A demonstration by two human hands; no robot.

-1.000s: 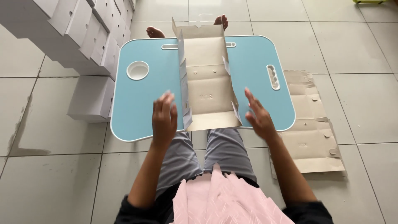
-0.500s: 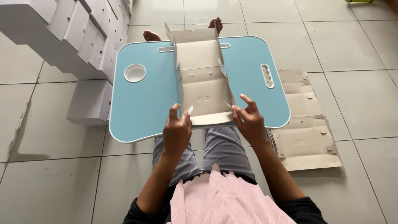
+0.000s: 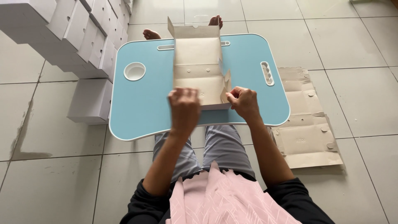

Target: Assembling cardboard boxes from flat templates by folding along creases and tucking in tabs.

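A flat-cut sheet of pale grey-brown cardboard, partly folded into a box (image 3: 198,70), is laid lengthwise down the middle of a light blue lap table with rounded corners (image 3: 141,103), its far flaps already raised near the table's far edge and its near end reaching almost to the near edge. The left hand (image 3: 184,108) is placed at the near left corner of the cardboard, fingers curled downward over the edge; it is blurred, so whether the edge is actually pinched cannot be told. The right hand (image 3: 243,101) is held at the near right corner, fingers bent and pressed together around a small raised side flap — the flap appears to be gripped between thumb and fingers. A round white cup recess (image 3: 134,71) is set into the left part of the table, and a narrow white slot with holes (image 3: 267,73) into the right part. To the left of the table, folded white boxes are stacked in a pile (image 3: 70,33), with one single white box (image 3: 90,101) set on the floor just beside the table's left edge. To the right, on the pale tiled floor (image 3: 365,95), a stack of unfolded flat cardboard sheets (image 3: 304,124) is laid, partly tucked under the table's right edge. Beyond the far edge of the table, two bare feet (image 3: 151,34) are seen — one on each side of the raised flaps.
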